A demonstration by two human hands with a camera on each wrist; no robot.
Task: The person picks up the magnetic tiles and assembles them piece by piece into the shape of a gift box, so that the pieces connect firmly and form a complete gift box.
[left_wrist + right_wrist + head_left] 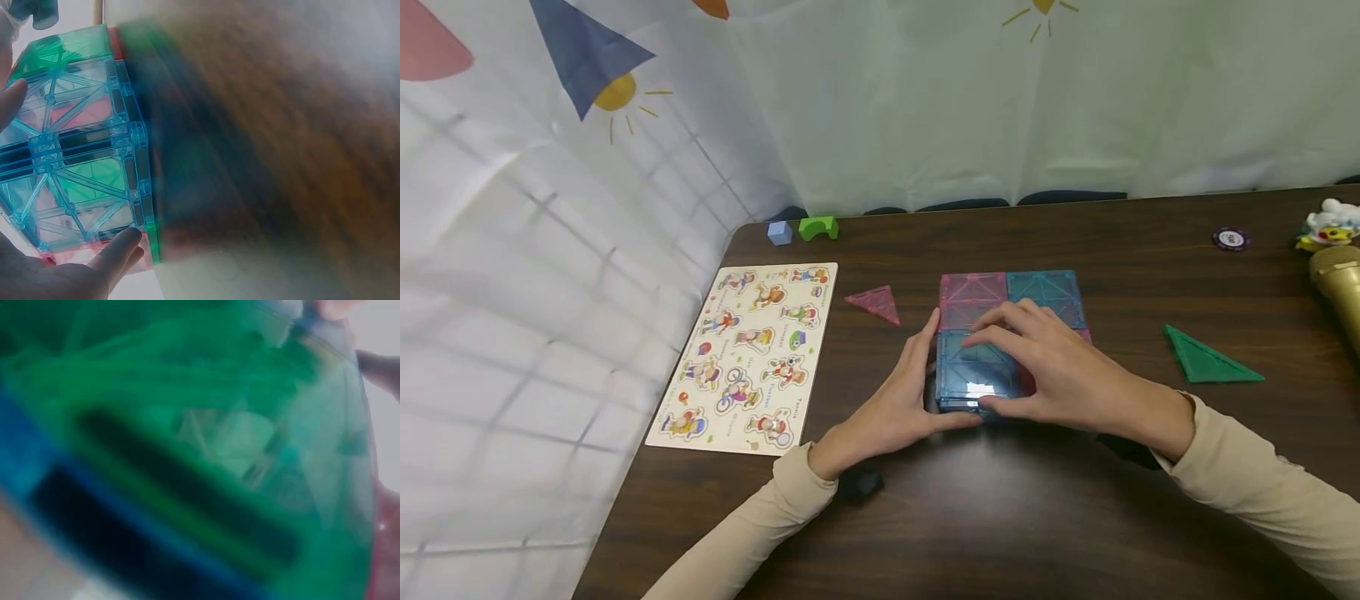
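In the head view, a structure of clear magnetic tiles stands mid-table, with a pink tile and a blue tile at the back and a raised blue box part at the front left. My left hand holds that part's left side, its thumb along the front edge. From the right, my right hand grips the same part with curved fingers on top and its thumb at the front edge. The left wrist view shows blue lattice sides. A blurred green tile fills much of the right wrist view.
Left lies a picture puzzle board; behind it are a blue cube and green arch block. A pink triangle tile and green triangle tile flank the structure. A poker chip, figurine and gold microphone are right.
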